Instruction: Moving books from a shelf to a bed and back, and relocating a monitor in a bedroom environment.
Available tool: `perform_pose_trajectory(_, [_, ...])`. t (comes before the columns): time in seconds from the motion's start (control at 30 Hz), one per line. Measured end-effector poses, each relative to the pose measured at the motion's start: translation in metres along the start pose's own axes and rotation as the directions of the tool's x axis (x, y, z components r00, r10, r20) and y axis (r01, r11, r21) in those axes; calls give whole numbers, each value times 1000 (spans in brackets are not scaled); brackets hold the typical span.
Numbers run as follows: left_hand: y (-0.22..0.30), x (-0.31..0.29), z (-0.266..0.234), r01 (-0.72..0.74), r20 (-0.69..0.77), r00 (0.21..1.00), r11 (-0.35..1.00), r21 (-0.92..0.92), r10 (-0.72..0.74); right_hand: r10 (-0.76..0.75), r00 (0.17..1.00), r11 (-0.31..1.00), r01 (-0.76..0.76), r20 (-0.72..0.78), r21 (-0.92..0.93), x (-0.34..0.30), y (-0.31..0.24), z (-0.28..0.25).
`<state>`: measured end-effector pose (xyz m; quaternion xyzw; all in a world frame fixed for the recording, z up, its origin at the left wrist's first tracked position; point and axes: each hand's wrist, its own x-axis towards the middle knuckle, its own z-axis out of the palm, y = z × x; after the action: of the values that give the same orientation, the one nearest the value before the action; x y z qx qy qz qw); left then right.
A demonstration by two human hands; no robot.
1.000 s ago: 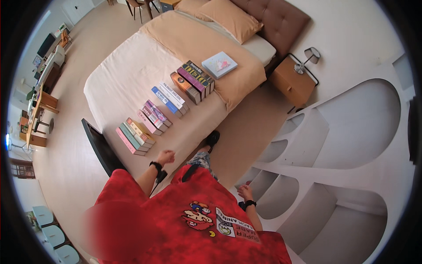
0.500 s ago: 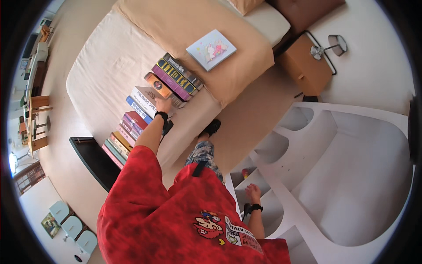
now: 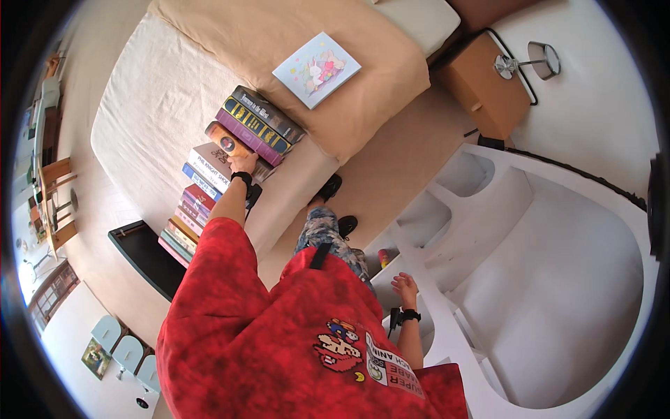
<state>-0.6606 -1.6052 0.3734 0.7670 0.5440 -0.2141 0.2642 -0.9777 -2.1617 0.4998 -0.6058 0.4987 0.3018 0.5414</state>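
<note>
This is a bedroom, or a room furnished as one; whether it belongs to a lived-in home cannot be told. A wide bed (image 3: pixel 153 98) with a pale sheet and a tan cover (image 3: pixel 380 84) shows it, along with a brown headboard (image 3: pixel 488 12), a wooden nightstand (image 3: pixel 481 91) and a lamp (image 3: pixel 544 61). Wooden furniture (image 3: pixel 58 170), small and distorted at the left rim, stands farther across the light floor (image 3: pixel 105 202).

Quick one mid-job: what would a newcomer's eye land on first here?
Probably the bright red shirt filling the lower middle. Next, the row of books on the bed, left of centre, with the left hand at them. Then the white shelf unit with rounded compartments on the right.
</note>
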Motion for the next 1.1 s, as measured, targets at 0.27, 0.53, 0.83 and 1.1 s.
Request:
perform_pose_trajectory(0.27, [-17,13,-112,-250,-27,965,944,216,261,-27,989,999,30,146,-24,34,-20,7])
perform_pose_trajectory(0.53, [61,-117,-306,-370,-258,915,900,-231,310,-108,989,985,92,99,147,82,-36,-51])
perform_pose_trajectory(0.83, [182,-341,-354,-757,-348,396,89,-647,850,-232,971,902,191,62,389,148,-27,-125])
perform_pose_trajectory(1.1, [330,-576,-207,-427,-278,-341,-412,-805,898,-348,929,840,367,-122,399,97,-81,-169])
